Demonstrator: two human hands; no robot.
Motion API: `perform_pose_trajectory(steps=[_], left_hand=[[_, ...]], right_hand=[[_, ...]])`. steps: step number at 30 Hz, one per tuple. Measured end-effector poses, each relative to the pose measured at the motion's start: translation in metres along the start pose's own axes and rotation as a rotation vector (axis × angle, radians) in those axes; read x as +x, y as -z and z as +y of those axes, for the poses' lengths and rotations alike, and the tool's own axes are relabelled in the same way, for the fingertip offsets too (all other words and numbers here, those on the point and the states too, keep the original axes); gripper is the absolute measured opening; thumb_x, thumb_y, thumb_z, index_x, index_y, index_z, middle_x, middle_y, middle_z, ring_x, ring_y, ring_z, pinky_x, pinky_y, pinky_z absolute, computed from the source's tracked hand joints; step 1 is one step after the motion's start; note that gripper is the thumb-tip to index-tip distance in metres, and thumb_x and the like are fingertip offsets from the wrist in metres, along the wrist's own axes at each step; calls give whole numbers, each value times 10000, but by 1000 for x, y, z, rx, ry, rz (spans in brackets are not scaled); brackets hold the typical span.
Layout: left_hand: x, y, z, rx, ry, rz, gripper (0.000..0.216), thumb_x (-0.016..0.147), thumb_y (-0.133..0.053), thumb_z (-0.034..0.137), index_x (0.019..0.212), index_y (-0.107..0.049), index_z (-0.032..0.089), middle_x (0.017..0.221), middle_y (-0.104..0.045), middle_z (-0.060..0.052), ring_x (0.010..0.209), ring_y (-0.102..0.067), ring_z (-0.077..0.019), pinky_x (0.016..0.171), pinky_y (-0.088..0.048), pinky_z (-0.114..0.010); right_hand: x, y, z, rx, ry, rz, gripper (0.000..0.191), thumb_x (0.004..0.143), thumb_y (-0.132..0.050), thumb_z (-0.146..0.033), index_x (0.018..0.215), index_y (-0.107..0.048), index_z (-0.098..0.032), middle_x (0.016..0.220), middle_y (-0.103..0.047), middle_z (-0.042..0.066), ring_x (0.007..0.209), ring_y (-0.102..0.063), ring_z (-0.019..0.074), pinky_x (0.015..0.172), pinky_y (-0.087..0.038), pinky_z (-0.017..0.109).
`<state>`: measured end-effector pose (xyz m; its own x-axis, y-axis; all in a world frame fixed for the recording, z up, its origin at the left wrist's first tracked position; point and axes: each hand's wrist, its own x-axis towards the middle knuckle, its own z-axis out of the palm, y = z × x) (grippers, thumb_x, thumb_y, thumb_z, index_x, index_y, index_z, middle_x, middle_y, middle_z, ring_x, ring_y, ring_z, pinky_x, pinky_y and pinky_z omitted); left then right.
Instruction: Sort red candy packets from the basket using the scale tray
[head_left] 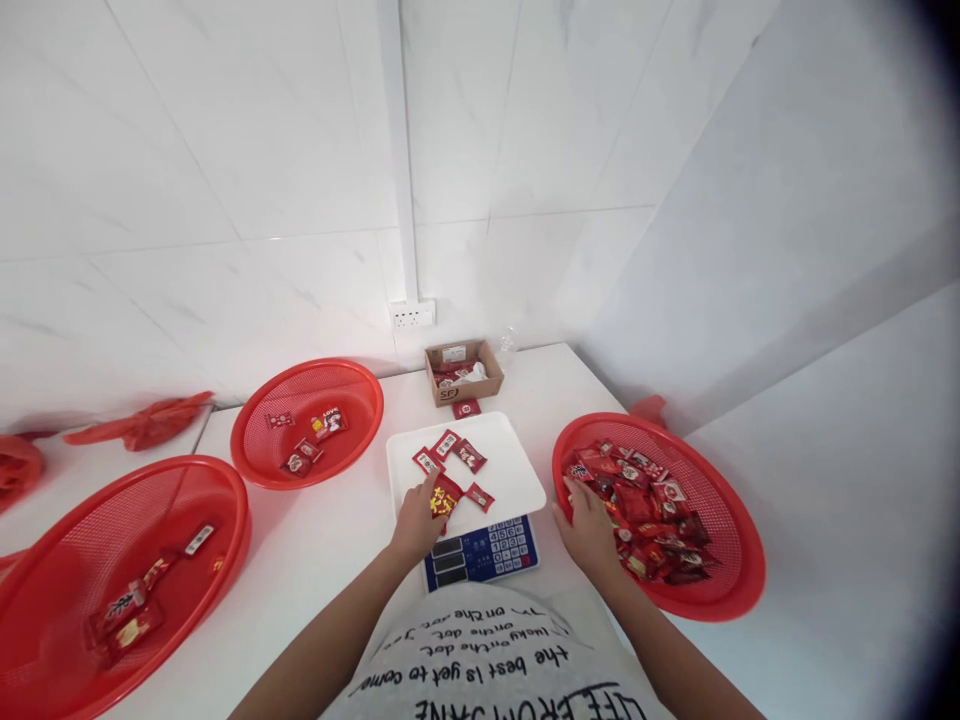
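Note:
A white weighing scale (517,470) with a blue keypad stands in front of me, with several red candy packets (459,455) on its pan. My left hand (417,520) rests at the pan's near left edge, fingers pinched on a red and yellow packet (444,497). My right hand (589,528) reaches into the red basket (739,540) on the right, fingers curled down among its many red packets (651,510); what it holds is hidden.
Two more red baskets (255,440) (45,580) with a few packets sit on the left. A small cardboard box (463,372) stands behind the scale near a wall socket (412,315). Red plastic bags (142,425) lie at far left. White tiled walls close the corner.

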<state>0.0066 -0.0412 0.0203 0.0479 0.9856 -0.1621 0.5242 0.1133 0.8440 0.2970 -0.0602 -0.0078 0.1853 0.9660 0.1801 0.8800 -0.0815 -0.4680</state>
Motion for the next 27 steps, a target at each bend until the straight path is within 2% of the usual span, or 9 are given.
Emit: perform_pose_trajectory(steps=[2, 3, 5, 8, 11, 15, 20, 23, 27], left_hand=[[-8, 1, 6, -110, 95, -20, 733, 631, -606, 88, 1310, -386, 252, 1044, -609, -72, 960, -547, -241, 860, -389, -353], [-13, 1, 10, -179, 126, -37, 753, 632, -604, 88, 1324, -356, 251, 1022, -619, -62, 909, -566, -223, 829, -407, -336], [-23, 1, 17, -322, 137, -89, 743, 632, -607, 91, 1313, -346, 233, 1029, -622, -51, 877, -578, -198, 797, -425, -307], [-37, -1, 23, -436, 87, -233, 554, 622, -644, 124, 1150, -488, 186, 1017, -630, -51, 886, -573, -194, 784, -430, -289], [-47, -1, 22, -403, 90, -332, 337, 661, -666, 261, 969, -568, 166, 909, -652, -41, 833, -574, -195, 745, -433, -288], [-55, 0, 15, -452, 171, -363, 362, 752, -570, 462, 947, -606, 159, 895, -665, -49, 836, -582, -199, 759, -428, -299], [-59, -2, 16, -896, 317, -402, 377, 716, -656, 392, 990, -589, 142, 873, -681, -61, 802, -622, -196, 758, -449, -308], [-59, -1, 17, -1076, 402, -301, 373, 669, -717, 289, 984, -582, 143, 886, -687, -71, 785, -644, -202, 743, -476, -311], [-55, 5, 12, -1178, 562, -96, 309, 736, -666, 303, 985, -586, 138, 947, -681, -95, 817, -656, -200, 757, -508, -309]], right_hand=[[0, 5, -25, 55, 108, -4, 442, 807, -419, -368, 1175, -497, -136, 1251, -489, 172, 1201, -398, 290, 999, -314, 472], [-1, 7, -40, 115, 139, -59, 434, 815, -419, -376, 1172, -501, -143, 1231, -507, 163, 1179, -423, 275, 995, -325, 454], [-6, 9, -72, 277, 177, -260, 398, 833, -409, -397, 1148, -516, -178, 1156, -571, 122, 1094, -499, 235, 942, -382, 401], [-15, 7, -110, 440, 233, -560, 340, 832, -438, -418, 1062, -545, -192, 1038, -626, 79, 921, -570, 190, 786, -436, 314], [-23, 2, -126, 379, 229, -674, 291, 861, -390, -406, 810, -571, -184, 765, -638, 31, 688, -548, 148, 607, -377, 251], [-25, -2, -127, 274, 298, -721, 377, 885, -338, -397, 665, -551, -177, 665, -611, 21, 601, -484, 123, 535, -266, 233], [-19, -3, -129, 321, 276, -719, 411, 871, -366, -445, 606, -531, -178, 576, -549, -10, 549, -438, 105, 508, -245, 225], [-11, -7, -128, 367, 216, -631, 397, 886, -335, -431, 656, -546, -184, 616, -556, -7, 593, -472, 117, 551, -316, 226], [3, -16, -117, 257, 209, -478, 227, 852, -422, -312, 937, -594, -190, 961, -603, 56, 908, -530, 171, 785, -388, 270]])
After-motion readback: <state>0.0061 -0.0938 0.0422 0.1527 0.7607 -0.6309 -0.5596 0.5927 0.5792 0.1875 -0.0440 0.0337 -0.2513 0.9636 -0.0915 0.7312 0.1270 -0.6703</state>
